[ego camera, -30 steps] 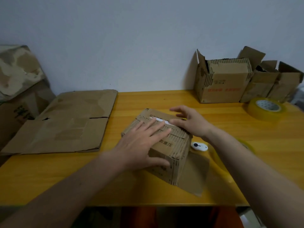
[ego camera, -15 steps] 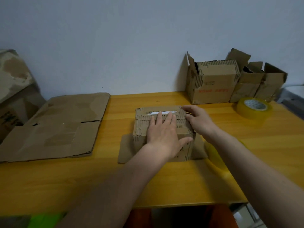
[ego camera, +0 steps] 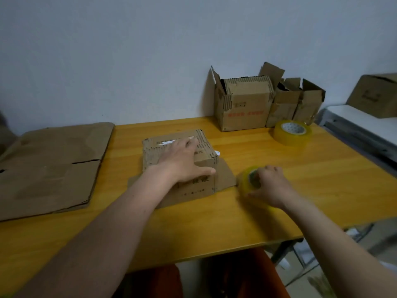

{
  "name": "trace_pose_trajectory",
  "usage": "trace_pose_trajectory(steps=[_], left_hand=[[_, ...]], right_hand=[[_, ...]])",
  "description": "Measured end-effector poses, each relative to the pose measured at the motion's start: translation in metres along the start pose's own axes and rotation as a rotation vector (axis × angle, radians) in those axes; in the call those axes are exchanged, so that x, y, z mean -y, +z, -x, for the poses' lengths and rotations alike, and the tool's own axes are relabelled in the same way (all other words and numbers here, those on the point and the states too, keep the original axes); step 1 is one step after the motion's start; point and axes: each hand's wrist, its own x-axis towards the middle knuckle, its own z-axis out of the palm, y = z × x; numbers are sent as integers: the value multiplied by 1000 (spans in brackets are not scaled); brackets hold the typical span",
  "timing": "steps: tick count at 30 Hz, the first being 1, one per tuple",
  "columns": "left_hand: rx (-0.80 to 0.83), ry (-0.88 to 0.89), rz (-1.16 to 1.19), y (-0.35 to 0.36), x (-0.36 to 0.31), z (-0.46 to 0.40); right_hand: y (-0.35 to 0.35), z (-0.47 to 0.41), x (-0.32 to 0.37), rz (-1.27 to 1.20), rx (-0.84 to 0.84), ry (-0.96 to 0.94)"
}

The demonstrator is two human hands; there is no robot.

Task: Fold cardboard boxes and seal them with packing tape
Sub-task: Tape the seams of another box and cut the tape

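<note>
The box (ego camera: pixel 180 160) sits folded mid-table (ego camera: pixel 214 222) under the flat, pressing left hand (ego camera: pixel 182 162), while the right hand (ego camera: pixel 270 186) curls around the tape roll (ego camera: pixel 249 181) just beside it; sealing looks still to come.

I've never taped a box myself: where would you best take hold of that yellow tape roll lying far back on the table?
The far tape roll lies flat on the table with its core hole facing up. Probably best to come from above, thumb in the hole and fingers down the outer wall, on its free near side; open boxes stand close behind it.

Head view, down onto table (ego camera: pixel 214 222)
</note>
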Motion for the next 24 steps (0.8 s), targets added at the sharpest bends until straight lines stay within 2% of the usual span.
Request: trace_pose_trajectory(steps=[2,4,7,11,17,20,24], left_hand=[[5,10,-23,1,4,4],[23,-18,-47,3,6,8],[20,-74,-30,4,13,11],[-32,-58,20,1,18,9],[-119,-64,371,-3,36,4],[-200,-21,615,-5,41,5],[-367,73,879,-7,47,10]], right_hand=[[12,7,-4,170,60,-14],[15,10,-8,164,63,-16],[5,10,-11,-83,-34,-23],[-29,11,8,-480,-307,-255],[-64,3,53,-634,-314,-636],[-69,-4,75,-570,-330,-747],[-68,-12,96,-355,-339,-798]])
